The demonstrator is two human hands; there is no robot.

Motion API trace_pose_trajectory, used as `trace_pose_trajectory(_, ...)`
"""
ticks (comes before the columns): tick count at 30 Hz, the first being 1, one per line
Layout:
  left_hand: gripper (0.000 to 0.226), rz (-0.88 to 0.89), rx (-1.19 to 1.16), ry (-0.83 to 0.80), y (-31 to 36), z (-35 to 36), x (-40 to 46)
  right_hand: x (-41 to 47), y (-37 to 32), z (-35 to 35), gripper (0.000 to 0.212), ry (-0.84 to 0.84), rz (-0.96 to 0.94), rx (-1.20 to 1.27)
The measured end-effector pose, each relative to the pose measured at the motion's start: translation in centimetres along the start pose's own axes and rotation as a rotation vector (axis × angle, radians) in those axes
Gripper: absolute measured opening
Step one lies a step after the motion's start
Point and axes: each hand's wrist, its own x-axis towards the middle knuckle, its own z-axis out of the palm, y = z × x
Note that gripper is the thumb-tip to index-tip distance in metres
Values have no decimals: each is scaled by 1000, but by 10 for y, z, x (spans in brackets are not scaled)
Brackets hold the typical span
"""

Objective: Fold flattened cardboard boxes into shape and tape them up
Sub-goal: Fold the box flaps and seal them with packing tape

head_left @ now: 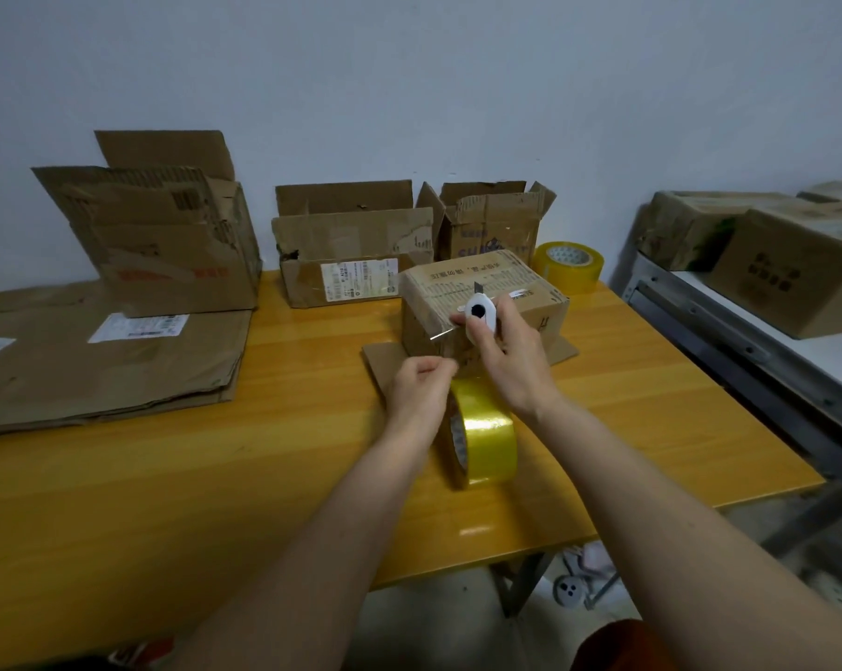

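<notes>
Just right of the frame's centre, a small cardboard box [482,302] sits on the yellow counter [216,477], its lower flaps splayed flat. The right hand [516,365] grips a white cutter [479,314] at the box's near top edge, while the left hand [421,385] is curled, seemingly pinching clear tape above a yellow tape roll [482,435]. Open boxes [351,244] line the wall at upper left.

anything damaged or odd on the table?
Yes. The open boxes along the wall are worn: the large left box has torn, peeling flaps, and the middle box has a ragged hole at its left front corner. The box being taped looks intact.
</notes>
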Motion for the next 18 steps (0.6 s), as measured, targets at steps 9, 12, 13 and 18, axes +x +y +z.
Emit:
trace_pose_trajectory(9, 20, -161, -237, 58, 10, 17, 10, 8, -11, -11, 16, -31, 108, 48)
trace_pose_trajectory(12, 29, -171, -281, 58, 9, 16, 12, 6, -11, -28, 8, -7, 13, -83)
trace_pose_trajectory(13, 34, -177, -292, 52, 9, 15, 13, 3, -10, -32, 7, -7, -45, -152)
trace_pose_trajectory(18, 49, -170, -283, 41, 9, 15, 15, -10, -2, -39, 24, -79, -287, -442)
